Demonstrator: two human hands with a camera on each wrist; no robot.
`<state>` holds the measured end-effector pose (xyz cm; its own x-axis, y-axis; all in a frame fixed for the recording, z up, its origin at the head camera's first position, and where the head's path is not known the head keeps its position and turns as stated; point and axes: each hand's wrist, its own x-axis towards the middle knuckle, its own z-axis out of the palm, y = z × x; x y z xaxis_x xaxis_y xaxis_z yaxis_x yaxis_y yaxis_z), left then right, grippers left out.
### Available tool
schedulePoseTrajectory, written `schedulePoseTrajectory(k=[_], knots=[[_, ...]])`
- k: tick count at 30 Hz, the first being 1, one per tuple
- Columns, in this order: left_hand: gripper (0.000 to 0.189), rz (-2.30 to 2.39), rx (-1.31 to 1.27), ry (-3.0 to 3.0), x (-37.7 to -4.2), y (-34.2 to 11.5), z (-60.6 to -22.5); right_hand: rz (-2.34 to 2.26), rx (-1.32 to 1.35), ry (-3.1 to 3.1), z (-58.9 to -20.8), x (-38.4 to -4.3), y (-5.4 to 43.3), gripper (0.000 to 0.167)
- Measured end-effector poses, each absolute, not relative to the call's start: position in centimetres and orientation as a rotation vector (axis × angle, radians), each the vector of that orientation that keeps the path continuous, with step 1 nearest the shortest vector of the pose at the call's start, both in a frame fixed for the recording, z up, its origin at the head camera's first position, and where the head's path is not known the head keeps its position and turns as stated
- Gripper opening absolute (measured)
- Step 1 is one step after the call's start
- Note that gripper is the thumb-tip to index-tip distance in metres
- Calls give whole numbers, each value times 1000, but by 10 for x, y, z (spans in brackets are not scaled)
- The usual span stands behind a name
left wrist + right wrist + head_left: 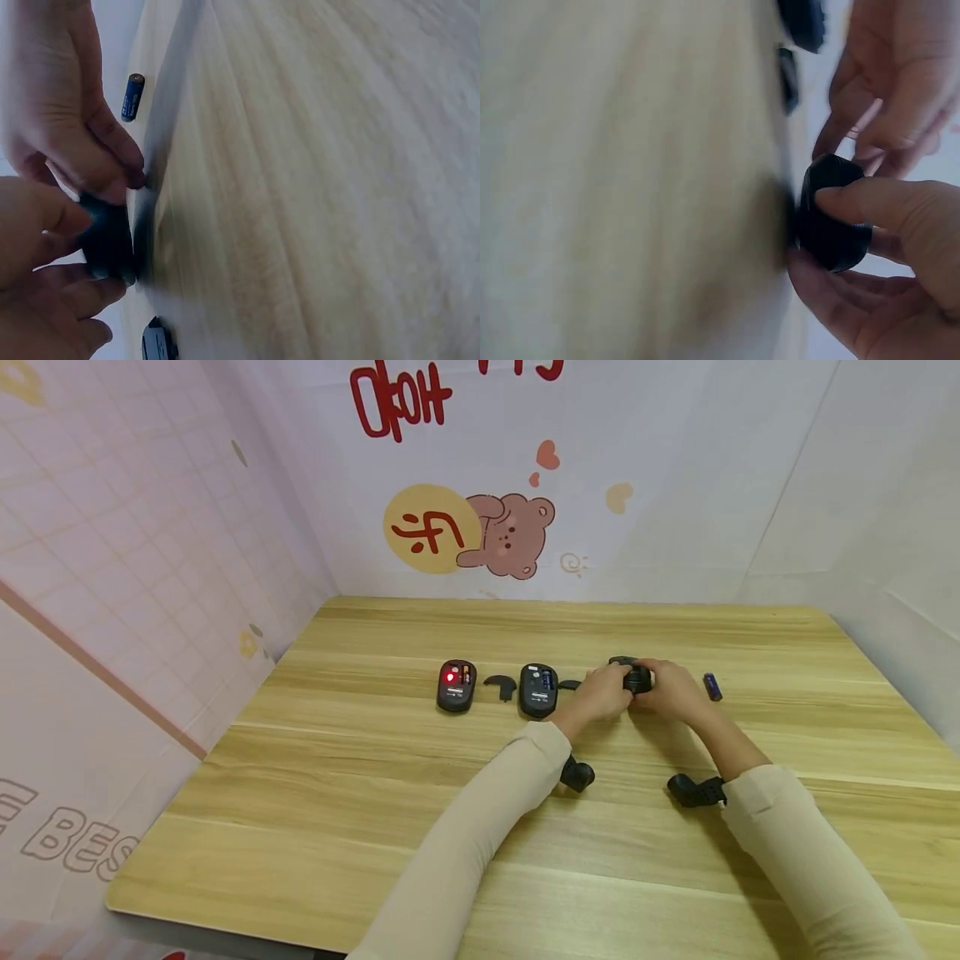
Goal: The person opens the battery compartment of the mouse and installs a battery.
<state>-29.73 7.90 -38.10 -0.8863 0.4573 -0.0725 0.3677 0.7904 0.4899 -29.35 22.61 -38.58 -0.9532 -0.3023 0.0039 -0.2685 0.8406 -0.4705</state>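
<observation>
Both hands are at a dark mouse (637, 680) on the right half of the table. My left hand (602, 691) grips its left end with thumb and fingers. From the other side my right hand (667, 688) holds it; in the right wrist view the thumb lies across the black body (838, 241). Fingers hide much of the mouse. Beyond the right hand lies a blue battery (712, 687). Left of the hands, an upturned mouse (538, 691) shows batteries in its bay, and a black battery cover (569, 685) is partly hidden by the left hand.
Farther left lies another upturned mouse (456, 687) with a red light glowing and its bay uncovered. A second black battery cover (500, 686) sits between the two upturned mice. The wooden table (360, 743) meets printed white walls behind and at the sides.
</observation>
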Motion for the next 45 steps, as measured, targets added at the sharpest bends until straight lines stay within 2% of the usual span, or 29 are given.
schedulePoseTrajectory(k=[4,12,21,31,45], knots=[[49,833,603,2832,-295,79,-380,-890,-386,2892,-379,-292,231,58],[34,888,416,2987,-292,86,-381,-983,-344,2855,-369,-286,231,54],[29,913,491,3048,-290,76,-376,-1009,-374,3026,-365,-276,227,39],[45,1095,628,2819,-290,58,-361,-1137,-395,3022,-358,-266,225,48],[47,1375,639,2605,-272,31,-344,-1417,-310,2735,-343,-256,218,62]])
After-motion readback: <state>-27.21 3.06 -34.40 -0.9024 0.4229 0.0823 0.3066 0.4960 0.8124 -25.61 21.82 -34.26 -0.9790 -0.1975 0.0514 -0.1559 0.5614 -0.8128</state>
